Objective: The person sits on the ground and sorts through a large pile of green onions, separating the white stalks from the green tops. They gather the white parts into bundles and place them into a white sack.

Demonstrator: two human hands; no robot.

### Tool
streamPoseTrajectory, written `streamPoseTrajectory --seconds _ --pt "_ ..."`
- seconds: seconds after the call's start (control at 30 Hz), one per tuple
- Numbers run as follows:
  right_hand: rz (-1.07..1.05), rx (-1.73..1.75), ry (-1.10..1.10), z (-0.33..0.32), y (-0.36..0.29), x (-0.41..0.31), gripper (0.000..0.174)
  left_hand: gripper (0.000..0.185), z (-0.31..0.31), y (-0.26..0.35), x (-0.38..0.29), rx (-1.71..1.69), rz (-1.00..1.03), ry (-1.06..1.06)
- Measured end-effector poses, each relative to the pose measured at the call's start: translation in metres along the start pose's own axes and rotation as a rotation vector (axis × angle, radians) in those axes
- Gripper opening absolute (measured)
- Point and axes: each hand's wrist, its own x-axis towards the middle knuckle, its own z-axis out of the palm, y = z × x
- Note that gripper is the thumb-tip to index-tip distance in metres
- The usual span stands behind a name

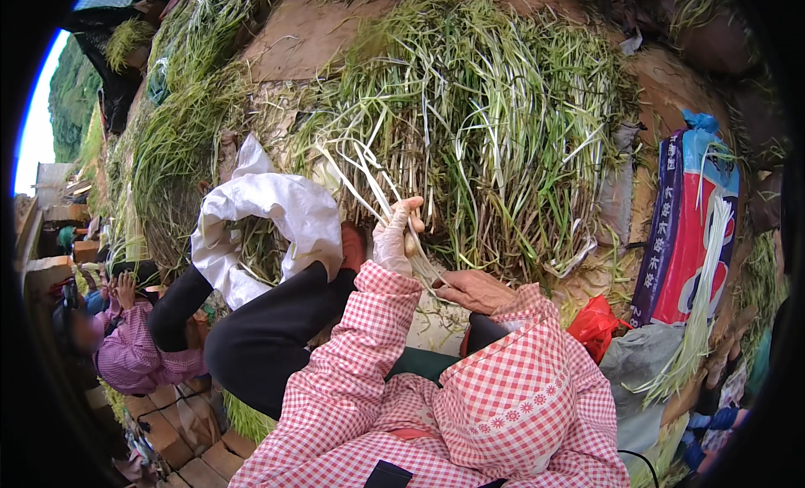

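Observation:
My left hand (397,231), in a thin whitish covering, grips several pale plant stalks (373,180). They fan up and away from its fingers, and their lower ends trail down to the right. At those lower ends is my right hand (476,289), its fingertips pinched on the thin strands. Just beyond both hands lies a broad heap of green leafy stalks (509,123), with brownish, soiled lower ends towards me. A white woven sack (308,205), rolled into a ring around some greens, rests against my left knee.
More greens (176,155) are piled at the left. A person in a purple checked jacket (141,343) sits there, beside bricks (166,441). To the right, a bundle of cleaned pale stalks (709,255) lies over a printed plastic sheet (682,261), near a red plastic bag (594,324).

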Motion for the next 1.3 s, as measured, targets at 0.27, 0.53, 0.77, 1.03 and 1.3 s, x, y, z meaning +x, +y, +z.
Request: streamPoseTrajectory --seconds 0.27,0.53,0.77,1.03,1.3 --pt "0.241 0.034 0.454 -0.065 -0.029 0.03 0.038 0.025 0.009 -0.021 -0.062 0.26 -0.124 -0.089" --pt "0.241 0.538 0.916 -0.119 0.002 0.022 0.019 0.021 -0.018 -0.023 -0.092 0.256 -0.221 -0.196" --pt "0.501 0.573 0.67 -0.109 0.01 -0.04 0.033 0.023 -0.019 -0.026 -0.092 0.349 -0.179 -0.164" --pt "0.223 0.918 0.606 -0.039 0.006 0.041 0.035 0.02 -0.036 -0.047 -0.095 0.419 -0.264 -0.133" --pt "0.033 1.21 0.912 -0.109 0.001 0.024 0.023 0.019 -0.044 -0.051 -0.09 0.479 -0.277 -0.188"
